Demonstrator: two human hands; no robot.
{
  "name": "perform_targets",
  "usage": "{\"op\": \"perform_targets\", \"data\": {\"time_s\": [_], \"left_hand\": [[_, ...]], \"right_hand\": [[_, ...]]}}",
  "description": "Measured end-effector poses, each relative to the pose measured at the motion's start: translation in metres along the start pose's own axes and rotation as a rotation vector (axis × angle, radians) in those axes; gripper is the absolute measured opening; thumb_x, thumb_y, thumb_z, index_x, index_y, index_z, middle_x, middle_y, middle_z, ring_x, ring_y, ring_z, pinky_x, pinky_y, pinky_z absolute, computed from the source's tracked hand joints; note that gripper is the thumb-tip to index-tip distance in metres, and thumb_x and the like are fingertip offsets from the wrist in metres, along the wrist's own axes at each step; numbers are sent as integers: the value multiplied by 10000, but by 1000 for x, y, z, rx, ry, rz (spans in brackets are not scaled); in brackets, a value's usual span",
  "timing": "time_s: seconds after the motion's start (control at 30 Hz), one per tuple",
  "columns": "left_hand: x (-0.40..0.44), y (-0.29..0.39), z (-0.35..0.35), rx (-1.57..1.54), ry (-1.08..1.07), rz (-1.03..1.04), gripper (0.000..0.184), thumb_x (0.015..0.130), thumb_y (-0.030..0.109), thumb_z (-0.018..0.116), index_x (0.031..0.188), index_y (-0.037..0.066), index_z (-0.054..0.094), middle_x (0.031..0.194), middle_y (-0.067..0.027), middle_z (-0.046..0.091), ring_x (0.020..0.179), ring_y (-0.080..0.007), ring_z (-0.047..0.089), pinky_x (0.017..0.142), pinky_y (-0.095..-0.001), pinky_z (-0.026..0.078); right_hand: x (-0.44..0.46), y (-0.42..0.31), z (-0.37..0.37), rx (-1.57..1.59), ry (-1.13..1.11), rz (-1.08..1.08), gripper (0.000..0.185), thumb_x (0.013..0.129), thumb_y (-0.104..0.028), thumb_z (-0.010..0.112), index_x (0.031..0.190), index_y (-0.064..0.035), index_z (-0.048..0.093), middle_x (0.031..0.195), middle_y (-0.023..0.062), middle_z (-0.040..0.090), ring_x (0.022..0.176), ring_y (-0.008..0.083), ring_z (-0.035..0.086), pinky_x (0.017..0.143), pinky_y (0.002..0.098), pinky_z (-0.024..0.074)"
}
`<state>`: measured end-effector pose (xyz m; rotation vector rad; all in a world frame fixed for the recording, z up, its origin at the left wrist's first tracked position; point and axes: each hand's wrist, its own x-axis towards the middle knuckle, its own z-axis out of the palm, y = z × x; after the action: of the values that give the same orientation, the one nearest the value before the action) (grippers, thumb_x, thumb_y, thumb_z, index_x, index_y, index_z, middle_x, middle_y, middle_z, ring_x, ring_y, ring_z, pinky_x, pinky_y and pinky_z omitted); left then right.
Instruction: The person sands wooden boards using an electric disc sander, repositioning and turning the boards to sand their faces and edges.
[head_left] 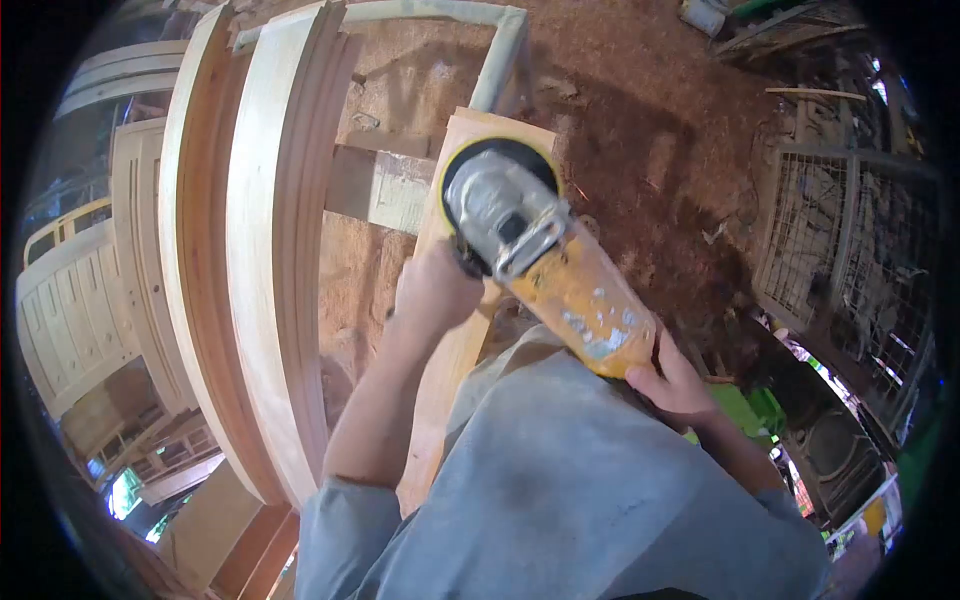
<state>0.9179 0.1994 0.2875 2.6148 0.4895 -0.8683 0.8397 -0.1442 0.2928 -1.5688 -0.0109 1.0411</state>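
A yellow angle grinder (585,290) with a grey metal head and a round, dark, yellow-rimmed disc lies across the view in both my hands. Its disc is over the far end of a pale wooden board (455,345); whether it touches the wood I cannot tell. My left hand (440,285) is closed around the side handle near the head. At the rear of the yellow body, my right hand (680,380) grips the tool, some of its fingers hidden underneath.
Long moulded wooden pieces (265,200) stand at my left, with panelled doors (80,310) beyond them. A pale frame bar (495,65) runs behind the board. Sawdust covers the brown floor (640,110). Wire-mesh racks (815,220) are at the right.
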Motion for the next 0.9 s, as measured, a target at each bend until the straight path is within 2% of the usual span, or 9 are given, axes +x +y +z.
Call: {"op": "perform_targets", "data": {"time_s": [0.13, 0.23, 0.3, 0.4, 0.43, 0.57, 0.67, 0.83, 0.9], "left_hand": [[25, 17, -13, -32, 31, 47, 267, 831, 223, 683, 976, 6, 739, 952, -309, 705, 966, -482, 687, 844, -548, 550], [7, 1, -5, -31, 20, 4, 251, 836, 219, 679, 952, 6, 741, 944, -307, 706, 958, -480, 690, 832, -544, 553], [-2, -16, 2, -49, 1, -23, 245, 838, 222, 681, 938, 7, 743, 936, -304, 707, 952, -478, 692, 824, -543, 556], [3, -34, -1, -77, 43, -16, 278, 835, 200, 671, 938, -49, 737, 967, -317, 709, 981, -472, 699, 878, -538, 553], [16, -28, -14, -48, 69, -18, 274, 842, 204, 665, 934, -43, 739, 961, -316, 708, 981, -477, 696, 874, -540, 553], [56, -12, -46, 18, 125, 30, 266, 868, 224, 646, 958, 0, 756, 954, -304, 711, 974, -487, 689, 855, -536, 556], [59, -4, -48, -30, 173, 92, 277, 870, 225, 642, 971, -8, 753, 959, -302, 714, 973, -482, 691, 852, -527, 558], [64, 7, -39, -57, 114, 73, 283, 862, 254, 670, 958, 0, 752, 951, -296, 715, 985, -462, 699, 825, -517, 557], [61, 17, -32, -90, 85, 74, 265, 850, 206, 668, 942, -26, 754, 940, -300, 718, 945, -465, 706, 817, -518, 565]], "right_hand": [[7, -11, -2, 146, 125, 69, 764, 995, -195, 626, 1613, 4, 224, 1577, 151, 409, 1485, 231, 348, 1232, 374, 251], [8, -6, -2, 99, 112, 74, 775, 993, -212, 639, 1611, 9, 226, 1576, 169, 407, 1487, 240, 349, 1232, 383, 257], [8, 5, 1, 14, 0, 35, 801, 989, -248, 657, 1609, 12, 222, 1575, 202, 400, 1493, 264, 355, 1230, 395, 268], [22, -15, 8, -107, 4, 42, 820, 986, -288, 671, 1599, 27, 227, 1573, 233, 398, 1493, 289, 363, 1224, 402, 285], [33, -14, 15, -35, 65, -92, 807, 992, -313, 668, 1583, 45, 251, 1548, 239, 436, 1463, 307, 413, 1207, 405, 316], [64, -38, 7, 66, 98, -57, 767, 1006, -320, 653, 1579, 24, 279, 1508, 216, 504, 1420, 300, 477, 1187, 408, 349], [64, -44, 3, 46, 121, 30, 737, 1010, -304, 649, 1583, -2, 297, 1518, 206, 501, 1423, 281, 470, 1188, 405, 347], [51, -38, -5, 68, 162, 34, 720, 1011, -273, 641, 1589, -11, 301, 1523, 189, 499, 1429, 260, 455, 1191, 398, 339], [41, -30, -13, 73, 162, 26, 720, 1010, -262, 637, 1592, -10, 296, 1530, 183, 493, 1440, 252, 440, 1197, 396, 329]]}}
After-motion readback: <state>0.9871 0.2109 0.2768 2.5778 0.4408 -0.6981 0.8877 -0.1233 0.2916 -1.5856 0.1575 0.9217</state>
